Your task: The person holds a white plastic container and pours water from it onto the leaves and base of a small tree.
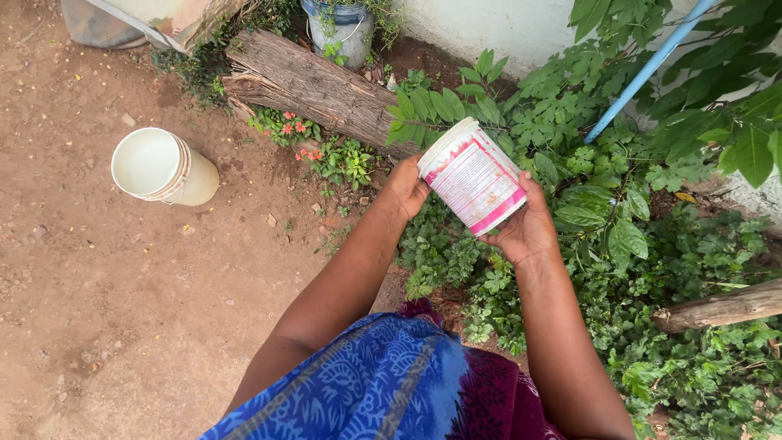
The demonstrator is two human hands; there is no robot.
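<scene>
Outdoors, both hands hold one thing over a bed of plants: a white plastic jar (472, 175) with a pink and white label and a white lid, tilted so the lid end points up and away from the person. The left hand (405, 189) is cupped against the jar's lid-end side, fingers hidden behind it, so how far they wrap cannot be told. The right hand (525, 228) cradles the jar's lower end from beneath, palm up, thumb laid along the label edge and fingers curled round the base — a closed, holding grip.

Everything else sits around that jar. Directly under it and to its right spreads low green ground cover (643, 285), thick with leaves. Just behind it lies a rough brown log (318, 85) at a slant, with small orange-red flowers (297, 138) at the log's near side. Well to the left of the jar, on bare reddish dirt (106, 301), a cream-white bucket (163, 167) lies tipped with its open mouth showing. Far behind the jar a grey pot (346, 28) with a plant stands by a pale wall, and up to the right a blue pipe (648, 69) runs diagonally through the foliage. Below the jar, nearest the camera, is the person's blue patterned cloth (366, 391) with a maroon edge.
</scene>
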